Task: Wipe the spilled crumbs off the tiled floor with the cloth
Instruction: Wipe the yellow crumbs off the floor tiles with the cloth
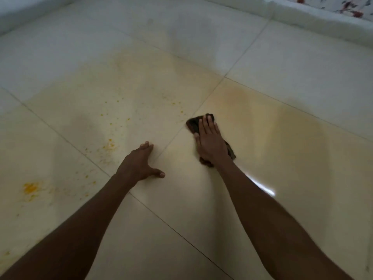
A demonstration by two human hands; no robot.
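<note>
Head view: your right hand [210,138] presses flat on the cloth [194,123] to keep it against the floor [302,138]; your left hand [139,164], splayed, props you. Crumbs [110,145] lie left of it.

Looking forward and down from head height, close over the tiled floor [262,158], arms reaching ahead.

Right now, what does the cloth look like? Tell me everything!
The cloth is a small, dark brown rag, soft and crumpled. It lies flat on the pale tiled floor, just right of a tile seam. The right hand presses on it with straight fingers, hiding its middle; only its far end and near corners show.
</note>
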